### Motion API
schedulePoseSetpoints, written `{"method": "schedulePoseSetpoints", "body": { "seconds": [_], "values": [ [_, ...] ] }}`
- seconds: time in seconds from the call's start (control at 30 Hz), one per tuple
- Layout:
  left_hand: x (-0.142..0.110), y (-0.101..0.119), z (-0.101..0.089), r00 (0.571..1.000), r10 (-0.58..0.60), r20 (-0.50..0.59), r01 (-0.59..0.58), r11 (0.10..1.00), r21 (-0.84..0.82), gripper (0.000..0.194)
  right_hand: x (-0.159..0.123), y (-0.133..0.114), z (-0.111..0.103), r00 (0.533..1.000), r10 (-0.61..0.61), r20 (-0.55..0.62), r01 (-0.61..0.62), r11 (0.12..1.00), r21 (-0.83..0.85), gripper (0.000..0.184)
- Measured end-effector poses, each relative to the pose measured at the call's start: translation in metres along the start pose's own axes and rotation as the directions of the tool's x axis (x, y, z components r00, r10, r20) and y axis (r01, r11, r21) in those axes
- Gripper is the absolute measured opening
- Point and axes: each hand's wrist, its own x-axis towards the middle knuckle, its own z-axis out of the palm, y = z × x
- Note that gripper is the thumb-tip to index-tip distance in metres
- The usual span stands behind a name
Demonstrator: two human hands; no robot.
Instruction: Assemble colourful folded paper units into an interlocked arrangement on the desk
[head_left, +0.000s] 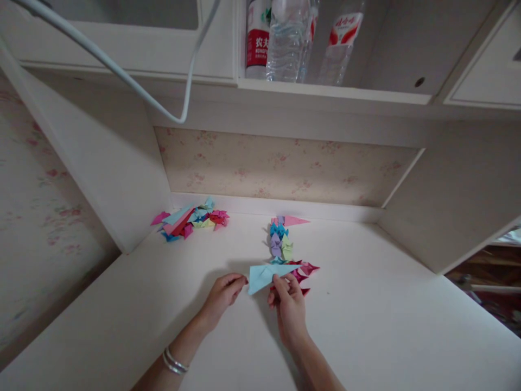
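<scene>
A light blue piece of folded paper [260, 276], pointed at its right end, is pinched between the thumb and fingers of my right hand [290, 309]. Just beside the paper's wide left edge is my left hand [226, 293], its fingers pressed together; whether anything small is in them is hidden. Beyond and partly behind my right hand lie several dark pink folded paper pieces [310, 268]. A row of small origami figures stretches away from there, with a purple one [275, 245], a light green one [287, 247] and blue ones [279, 230].
A pile of colourful folded papers [199, 218] lies at the back left of the white tabletop [366, 315]. Plastic bottles [287, 41] stand on the shelf above. A white cable or bent rod [134, 87] hangs at upper left. Side panels flank the table.
</scene>
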Motion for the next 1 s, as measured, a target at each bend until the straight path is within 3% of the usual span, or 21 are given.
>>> {"method": "schedulePoseSetpoints", "body": {
  "seconds": [0.13, 0.23, 0.4, 0.47, 0.6, 0.67, 1.0],
  "values": [
    [0.001, 0.001, -0.001, 0.998, -0.055, -0.008, 0.055, 0.998, -0.024, 0.032, 0.004, -0.021, -0.006, 0.980, -0.164, -0.112, 0.167, 0.986, 0.018, 0.031],
    [0.003, 0.000, -0.001, 0.998, -0.064, 0.010, 0.064, 0.998, -0.007, 0.031, 0.022, -0.052, -0.016, 0.955, -0.269, -0.125, 0.261, 0.962, -0.080, 0.031],
    [0.006, -0.002, -0.001, 0.998, -0.060, -0.025, 0.061, 0.998, 0.008, 0.031, 0.096, -0.102, -0.046, 0.936, -0.350, -0.032, 0.307, 0.860, -0.408, 0.049],
    [0.008, -0.003, -0.001, 0.997, -0.068, -0.044, 0.069, 0.997, 0.023, 0.030, 0.135, -0.113, -0.061, 0.939, -0.343, 0.038, 0.306, 0.775, -0.553, 0.051],
    [0.011, -0.005, -0.001, 0.997, -0.046, -0.066, 0.054, 0.991, 0.126, 0.028, 0.203, -0.114, -0.088, 0.970, -0.172, 0.173, 0.230, 0.409, -0.883, 0.045],
    [0.014, -0.007, -0.001, 0.997, -0.001, -0.080, 0.017, 0.982, 0.190, 0.028, 0.230, -0.108, -0.096, 0.978, -0.120, 0.170, 0.201, 0.320, -0.926, 0.041],
    [0.018, -0.016, -0.004, 0.993, 0.099, -0.071, -0.073, 0.952, 0.298, 0.031, 0.303, -0.077, -0.096, 0.984, -0.077, 0.160, 0.174, 0.255, -0.951, 0.045]
  ]
}}
